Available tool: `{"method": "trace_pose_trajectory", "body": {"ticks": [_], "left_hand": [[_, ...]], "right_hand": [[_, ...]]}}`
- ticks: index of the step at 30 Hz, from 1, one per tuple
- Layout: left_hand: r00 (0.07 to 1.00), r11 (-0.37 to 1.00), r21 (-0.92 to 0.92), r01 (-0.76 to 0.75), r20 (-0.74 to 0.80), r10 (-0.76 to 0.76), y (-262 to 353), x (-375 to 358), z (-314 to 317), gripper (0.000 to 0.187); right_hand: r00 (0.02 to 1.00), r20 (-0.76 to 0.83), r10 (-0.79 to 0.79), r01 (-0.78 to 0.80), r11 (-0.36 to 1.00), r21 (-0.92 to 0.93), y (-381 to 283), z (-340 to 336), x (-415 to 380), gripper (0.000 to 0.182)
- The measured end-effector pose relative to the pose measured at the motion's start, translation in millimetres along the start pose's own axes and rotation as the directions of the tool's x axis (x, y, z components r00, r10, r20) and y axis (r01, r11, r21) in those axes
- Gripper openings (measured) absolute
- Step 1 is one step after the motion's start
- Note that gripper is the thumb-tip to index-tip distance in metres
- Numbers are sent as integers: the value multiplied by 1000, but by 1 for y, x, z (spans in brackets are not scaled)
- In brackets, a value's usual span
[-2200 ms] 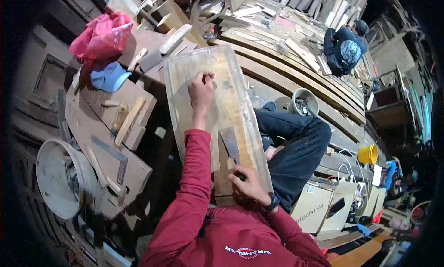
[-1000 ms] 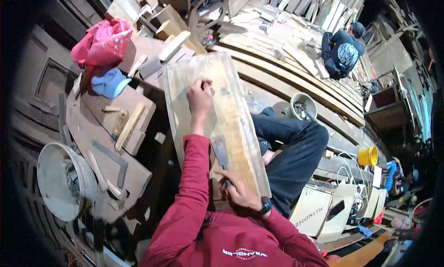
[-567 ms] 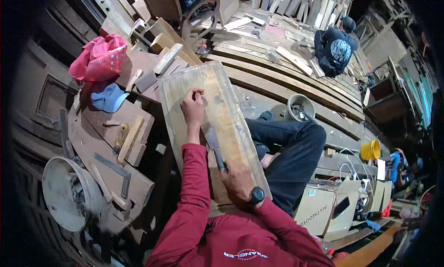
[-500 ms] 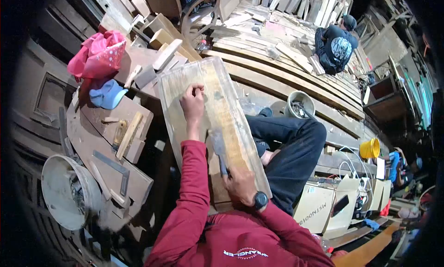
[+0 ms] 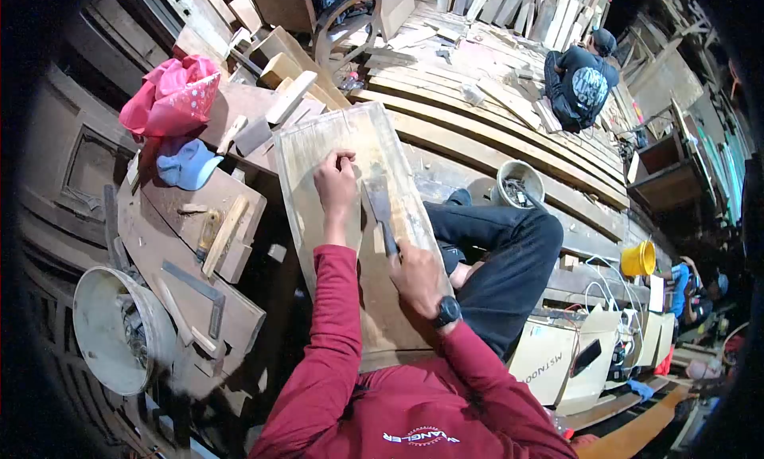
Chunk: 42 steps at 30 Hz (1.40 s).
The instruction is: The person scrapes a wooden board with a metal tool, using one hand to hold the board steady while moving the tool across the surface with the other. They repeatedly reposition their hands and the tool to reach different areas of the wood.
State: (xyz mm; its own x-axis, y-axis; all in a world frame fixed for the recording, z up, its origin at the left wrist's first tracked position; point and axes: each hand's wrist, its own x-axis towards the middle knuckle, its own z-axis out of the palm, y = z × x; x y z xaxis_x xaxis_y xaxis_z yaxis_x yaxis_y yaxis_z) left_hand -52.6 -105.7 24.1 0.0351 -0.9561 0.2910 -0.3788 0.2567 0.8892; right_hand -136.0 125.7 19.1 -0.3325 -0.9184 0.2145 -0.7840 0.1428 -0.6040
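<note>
The right hand (image 5: 418,278) is closed around the handle of a putty knife (image 5: 380,208), and the blade now lies far up the wooden panel (image 5: 318,153), just beside the left hand's fingers. Half a second ago the blade was lower on the panel, close to the person's chest; it has since been pushed away from the body along the board's middle strip. That reads as one forward scraping or spreading stroke, with the near half of the panel already passed over and the far end, toward the pink cloth (image 5: 171,97), not yet reached by the blade.

The left hand (image 5: 337,184) presses flat on the panel with fingers curled at the tips, holding nothing, only steadying the board; it sits in nearly the same spot as before. The panel rests tilted across the person's lap, its far end against the cluttered bench. Left of the panel lie a blue cap (image 5: 187,163) and a white bucket (image 5: 119,332).
</note>
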Motion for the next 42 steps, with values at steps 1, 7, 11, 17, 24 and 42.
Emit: {"method": "trace_pose_trajectory", "body": {"ticks": [1,7,11,17,24,42], "left_hand": [[1000,1000,2,10,3,-10,-6,-6,0,17],[1000,1000,-9,-24,-17,24,-3,-8,-1,17],[1000,1000,12,-1,-12,1,-7,-7,8,16],[998,997,33,-68,-16,68,0,-6,0,17],[1000,1000,-2,18,23,-18,2,-8,-1,18],[1000,1000,4,-24,-9,24,-3,-9,1,18]], "right_hand": [[999,39,19,-19,1000,11,-1,-11,-12,18],[993,102,-59,55,997,49,23,-28,-140,14],[998,45,-35,33,998,47,0,-40,-67,17],[999,-37,1,1,998,58,4,1,7,16],[998,67,-2,1,1000,25,14,-35,-125,20],[988,146,51,-55,998,25,2,-29,-137,14]]}}
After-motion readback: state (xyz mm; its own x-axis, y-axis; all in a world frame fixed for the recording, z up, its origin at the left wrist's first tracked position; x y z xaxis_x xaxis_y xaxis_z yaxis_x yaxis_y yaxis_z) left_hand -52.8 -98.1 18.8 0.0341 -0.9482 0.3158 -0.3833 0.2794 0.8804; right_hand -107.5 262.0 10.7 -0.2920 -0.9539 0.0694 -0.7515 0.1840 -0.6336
